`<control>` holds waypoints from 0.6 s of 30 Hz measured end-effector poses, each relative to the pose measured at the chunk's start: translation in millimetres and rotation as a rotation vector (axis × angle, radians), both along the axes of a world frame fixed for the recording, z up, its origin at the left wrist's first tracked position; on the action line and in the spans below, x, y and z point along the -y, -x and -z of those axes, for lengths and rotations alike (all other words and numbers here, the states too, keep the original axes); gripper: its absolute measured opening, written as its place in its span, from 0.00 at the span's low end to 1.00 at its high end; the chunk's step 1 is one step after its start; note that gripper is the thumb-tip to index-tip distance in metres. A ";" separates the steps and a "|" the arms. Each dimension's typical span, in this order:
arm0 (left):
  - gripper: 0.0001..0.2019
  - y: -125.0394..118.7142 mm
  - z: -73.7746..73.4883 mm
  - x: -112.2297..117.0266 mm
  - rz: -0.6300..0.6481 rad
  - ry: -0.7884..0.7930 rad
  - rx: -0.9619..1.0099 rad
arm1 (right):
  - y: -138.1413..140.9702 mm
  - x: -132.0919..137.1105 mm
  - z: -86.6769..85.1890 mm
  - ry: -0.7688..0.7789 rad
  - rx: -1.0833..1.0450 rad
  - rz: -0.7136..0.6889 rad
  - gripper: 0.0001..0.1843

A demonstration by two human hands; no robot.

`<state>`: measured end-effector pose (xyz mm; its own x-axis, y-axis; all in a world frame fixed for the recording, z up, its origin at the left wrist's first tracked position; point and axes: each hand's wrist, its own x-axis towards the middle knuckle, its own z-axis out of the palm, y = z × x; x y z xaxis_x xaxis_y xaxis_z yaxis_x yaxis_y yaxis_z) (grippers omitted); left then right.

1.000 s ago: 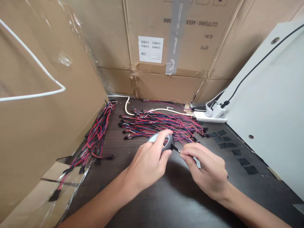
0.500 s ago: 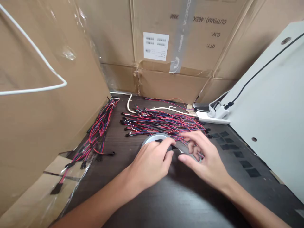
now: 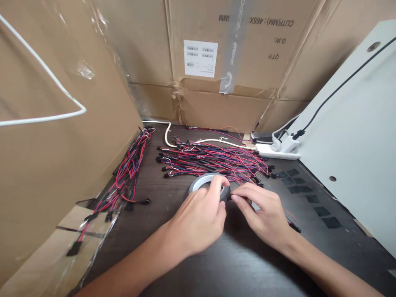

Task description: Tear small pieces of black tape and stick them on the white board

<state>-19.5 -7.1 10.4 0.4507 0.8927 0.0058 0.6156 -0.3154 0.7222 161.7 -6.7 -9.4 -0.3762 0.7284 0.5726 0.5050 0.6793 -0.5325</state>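
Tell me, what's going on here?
A person's left hand holds a roll of tape on a dark tabletop, while the right hand has its fingertips at the roll's edge, pinching something too small to tell. Just beyond lie red, blue and black connector wires, with a second bundle against a cardboard sheet.

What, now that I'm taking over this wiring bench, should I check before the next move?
1. Left hand grips the tape roll: ok.
2. Right hand has the tape's end between its fingers: cannot tell, too small to see.
3. Wire bundle lies spread on the dark table beyond the hands: ok.
4. Red-wired lead lies apart from the bundle, beside the right hand: not ok.
5. Power strip sits beyond the bundle, away from the hands: ok.
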 end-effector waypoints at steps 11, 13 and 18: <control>0.05 -2.4 1.4 -4.6 -0.105 -0.033 0.041 | -0.5 2.8 1.8 -0.108 0.098 -0.062 0.08; 0.07 -2.0 2.0 -5.8 -0.097 -0.061 0.068 | 0.7 9.6 2.3 -0.234 0.165 -0.068 0.11; 0.08 8.8 1.5 -16.3 -0.194 -0.157 0.019 | 15.9 35.9 1.2 -0.486 0.101 -0.271 0.11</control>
<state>-28.3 9.2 8.9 0.2691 0.9501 0.1580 0.6627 -0.3017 0.6854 145.8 -42.7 -10.5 -0.5832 0.2598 0.7697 0.3105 0.9468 -0.0844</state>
